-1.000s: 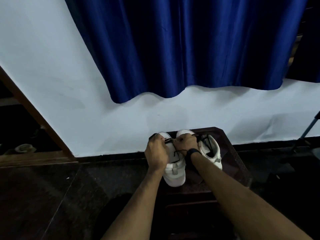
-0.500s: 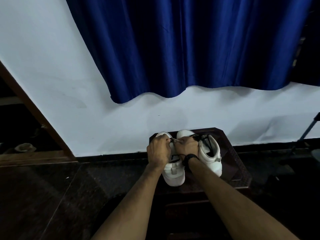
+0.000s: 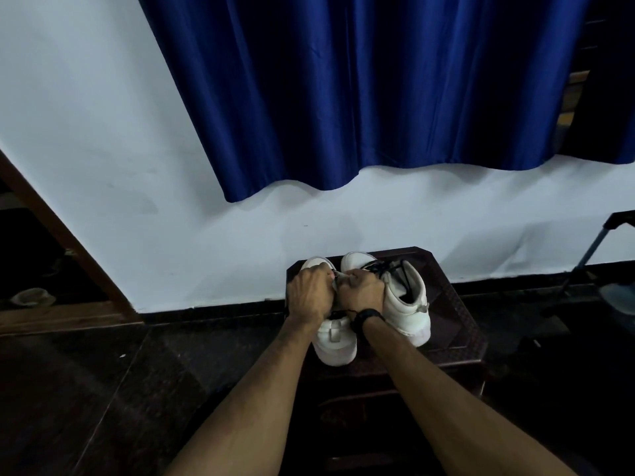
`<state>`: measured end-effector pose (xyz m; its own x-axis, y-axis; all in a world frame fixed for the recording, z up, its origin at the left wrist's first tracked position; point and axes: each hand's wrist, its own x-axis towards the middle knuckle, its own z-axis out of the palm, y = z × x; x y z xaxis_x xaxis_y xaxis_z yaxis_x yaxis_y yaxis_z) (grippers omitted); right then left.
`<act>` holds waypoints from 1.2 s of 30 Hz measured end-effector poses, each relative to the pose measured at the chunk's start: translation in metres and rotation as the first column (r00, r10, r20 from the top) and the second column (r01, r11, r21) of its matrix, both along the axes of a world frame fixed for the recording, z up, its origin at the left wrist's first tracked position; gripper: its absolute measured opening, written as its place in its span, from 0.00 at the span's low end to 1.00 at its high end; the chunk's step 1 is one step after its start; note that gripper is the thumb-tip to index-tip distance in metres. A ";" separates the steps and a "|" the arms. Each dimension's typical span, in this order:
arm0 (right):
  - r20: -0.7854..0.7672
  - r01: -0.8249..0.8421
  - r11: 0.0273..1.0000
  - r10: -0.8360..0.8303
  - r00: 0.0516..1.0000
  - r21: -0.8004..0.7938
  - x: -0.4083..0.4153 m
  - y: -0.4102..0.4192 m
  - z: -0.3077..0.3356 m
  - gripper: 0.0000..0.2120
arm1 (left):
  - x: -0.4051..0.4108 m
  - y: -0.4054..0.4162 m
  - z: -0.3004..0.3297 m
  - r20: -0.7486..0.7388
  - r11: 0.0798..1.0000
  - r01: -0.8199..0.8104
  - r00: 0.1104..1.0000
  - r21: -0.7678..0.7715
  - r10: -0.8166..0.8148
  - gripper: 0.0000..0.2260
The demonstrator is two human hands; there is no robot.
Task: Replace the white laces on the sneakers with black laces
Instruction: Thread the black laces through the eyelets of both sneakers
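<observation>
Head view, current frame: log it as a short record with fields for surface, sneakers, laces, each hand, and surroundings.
surface: dark wooden table against a white wall
sneakers: two white high-tops side by side, left sneaker under both hands, right sneaker untouched
laces: black lace visible on the right sneaker
left hand: left hand curled over the left sneaker's top, pinching something small; what it is cannot be told
right hand: right hand curled likewise, black wristband on the wrist
surroundings: blue curtain above
</observation>
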<state>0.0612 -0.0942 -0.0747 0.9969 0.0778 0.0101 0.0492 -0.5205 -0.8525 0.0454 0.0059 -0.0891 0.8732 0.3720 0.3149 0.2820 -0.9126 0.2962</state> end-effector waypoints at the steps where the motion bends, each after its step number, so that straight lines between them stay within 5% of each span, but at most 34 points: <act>1: -0.003 0.012 1.000 -0.012 1.000 0.005 -0.002 0.000 0.000 0.08 | -0.001 0.001 0.000 0.000 1.000 0.023 1.000 0.010 -0.023 0.09; 9: 0.071 0.044 0.999 -0.042 0.997 -0.029 -0.013 0.000 -0.002 0.10 | -0.009 0.003 -0.002 0.082 0.991 0.116 0.989 0.071 -0.122 0.10; 15: 0.065 0.090 0.995 -0.092 0.994 0.033 -0.012 0.001 -0.010 0.08 | -0.007 -0.003 -0.003 0.010 0.992 0.024 1.000 0.125 -0.025 0.12; 21: 0.080 0.110 0.991 -0.116 0.990 0.083 -0.008 0.000 -0.020 0.07 | -0.004 -0.005 -0.001 -0.016 0.980 0.137 0.991 0.143 -0.136 0.11; 27: -0.062 0.065 0.980 -0.054 0.997 0.187 -0.005 0.000 -0.019 0.28 | -0.013 -0.004 0.000 0.074 0.983 0.152 0.984 0.105 -0.160 0.08; 33: -0.205 -0.125 0.992 0.123 0.971 -0.001 0.023 -0.017 -0.001 0.17 | -0.008 0.001 -0.008 0.122 0.983 0.125 0.982 0.134 -0.141 0.10; 36: -0.249 -0.082 0.994 0.096 0.964 0.065 0.027 -0.017 0.001 0.13 | -0.009 0.001 -0.006 0.141 0.981 0.115 0.980 0.157 -0.138 0.10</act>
